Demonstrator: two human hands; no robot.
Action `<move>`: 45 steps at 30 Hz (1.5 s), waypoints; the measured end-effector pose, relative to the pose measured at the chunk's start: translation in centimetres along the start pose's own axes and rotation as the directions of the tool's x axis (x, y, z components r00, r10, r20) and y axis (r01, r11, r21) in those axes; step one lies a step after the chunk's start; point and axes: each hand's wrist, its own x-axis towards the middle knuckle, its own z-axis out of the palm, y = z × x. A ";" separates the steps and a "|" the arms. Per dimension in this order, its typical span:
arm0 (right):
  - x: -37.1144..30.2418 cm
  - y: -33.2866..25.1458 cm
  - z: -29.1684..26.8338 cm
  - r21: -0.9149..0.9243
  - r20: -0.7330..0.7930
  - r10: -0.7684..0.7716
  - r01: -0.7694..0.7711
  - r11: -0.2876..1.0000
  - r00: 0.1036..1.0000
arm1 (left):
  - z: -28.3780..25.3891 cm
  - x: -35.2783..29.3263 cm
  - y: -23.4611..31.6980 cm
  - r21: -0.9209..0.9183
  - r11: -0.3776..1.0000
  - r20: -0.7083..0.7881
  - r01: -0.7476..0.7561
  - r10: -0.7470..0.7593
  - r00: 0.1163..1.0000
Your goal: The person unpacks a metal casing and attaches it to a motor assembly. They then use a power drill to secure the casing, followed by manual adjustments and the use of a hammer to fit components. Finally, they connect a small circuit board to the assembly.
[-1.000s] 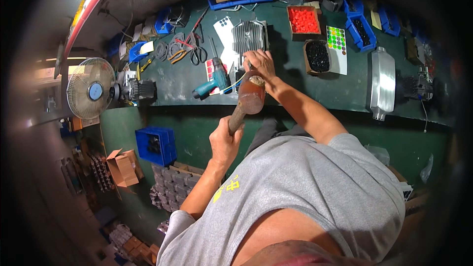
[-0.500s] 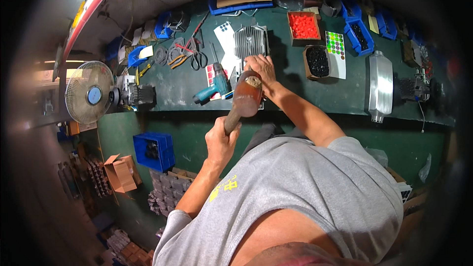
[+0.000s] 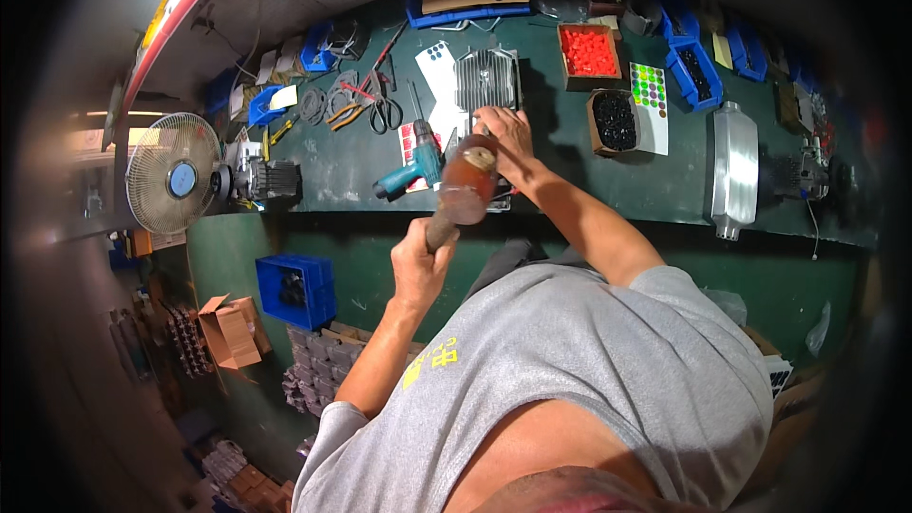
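Observation:
My left hand (image 3: 421, 264) is closed round the wooden handle of a mallet (image 3: 469, 182). The mallet's reddish-brown head, worn pale at its upper end, hangs over the bench edge and looks slightly blurred. Just beyond it, my right hand (image 3: 508, 140) is at the near end of a grey finned metal housing (image 3: 487, 76), fingers bent and closed. What they grip is hidden, partly by the mallet head. A teal power drill (image 3: 415, 168) lies on the bench left of the mallet.
Pliers and scissors (image 3: 383, 114) lie left of the housing. To the right are a box of red caps (image 3: 588, 51), a box of black parts (image 3: 615, 122), a sticker sheet (image 3: 650, 100) and a silver metal cylinder (image 3: 734, 171). A fan (image 3: 173, 174) stands at the left end.
The mallet and my left hand have shifted slightly left. My right hand stays at the near end of the housing.

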 end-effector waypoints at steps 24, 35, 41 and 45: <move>-3.0 -0.4 0.1 -0.199 -0.010 -0.130 0.125 0.972 0.991 | 3.8 14.8 -33.6 0.062 0.832 -0.328 0.552 -0.505 0.798; -3.2 -1.1 -5.2 0.014 -0.363 0.119 -0.122 0.992 0.924 | 5.5 12.3 -14.6 -0.194 0.974 -0.159 -0.118 0.088 0.983; -2.3 -1.9 -8.7 0.342 -0.388 0.459 -0.338 0.877 0.799 | 5.6 11.6 -3.7 -0.381 0.889 0.124 -0.253 0.321 0.939; 1.7 -8.3 -9.1 0.700 -0.155 0.574 -0.321 0.638 0.804 | 8.6 12.2 -0.2 -0.670 0.705 0.502 0.233 0.199 0.842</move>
